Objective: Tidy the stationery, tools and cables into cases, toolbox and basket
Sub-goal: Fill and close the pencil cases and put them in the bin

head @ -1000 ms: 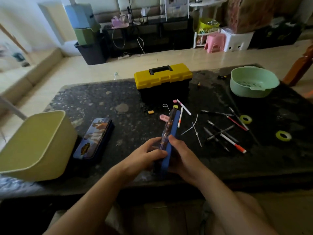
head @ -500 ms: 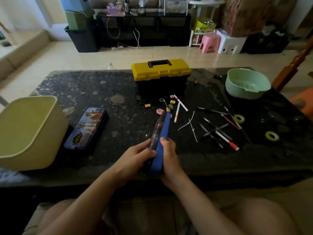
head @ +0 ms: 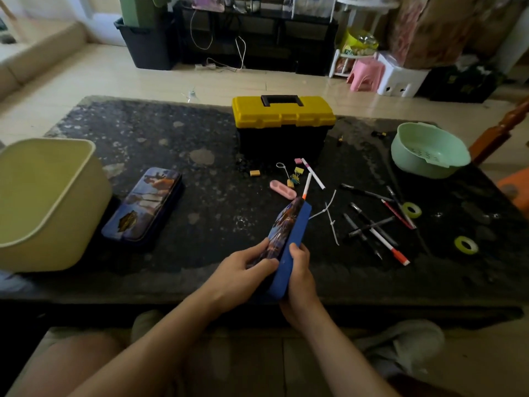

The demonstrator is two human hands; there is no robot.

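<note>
Gripping a blue pencil case with a printed lid (head: pixel 289 245) in both hands, I have it stood on its long edge at the near side of the dark speckled stone table (head: pixel 171 156). My left hand (head: pixel 240 270) curls over the printed face, thumb on the upper edge. My right hand (head: pixel 300 275) wraps the plain blue back. Whether the lid is fully closed I cannot tell.

The case's long axis runs away from me and leans a little right. Its far end points toward the black toolbox with a yellow lid (head: pixel 283 124), which is shut. That end lies just beside an orange-tipped white marker (head: pixel 307 187).

A second printed pencil case (head: pixel 143 204) lies flat and closed to the left, beside a pale yellow plastic bin (head: pixel 48 202) whose inside shows only bare walls. The mint-green plastic basket (head: pixel 429 150) at far right shows its perforated floor. Loose pens (head: pixel 378 227) lie between it and my hands.
</note>
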